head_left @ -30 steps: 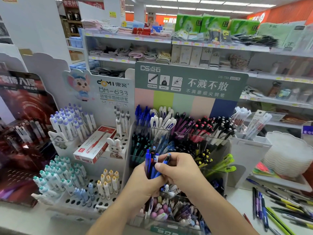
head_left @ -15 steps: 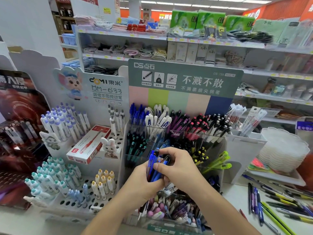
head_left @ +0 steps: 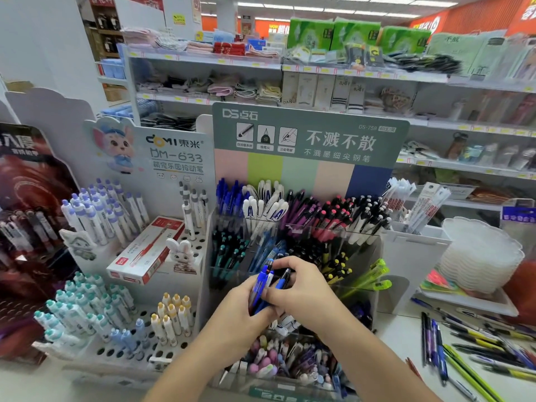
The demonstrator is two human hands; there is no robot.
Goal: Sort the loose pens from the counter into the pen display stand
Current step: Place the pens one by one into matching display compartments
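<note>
- Head view: left hand [head_left: 240, 309] grips the blue pen bundle [head_left: 265, 285] before the pen display stand [head_left: 290, 256]; right hand [head_left: 301, 288] pinches one pen; a loosened grip could scatter the bundle
- Loose pens [head_left: 464, 340] on the desk [head_left: 403, 329] at right could roll if knocked

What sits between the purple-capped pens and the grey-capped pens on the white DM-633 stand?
In the head view, a red-and-white pen box lies tilted across the stand, between the purple-capped pens and the grey-capped pens.
</note>
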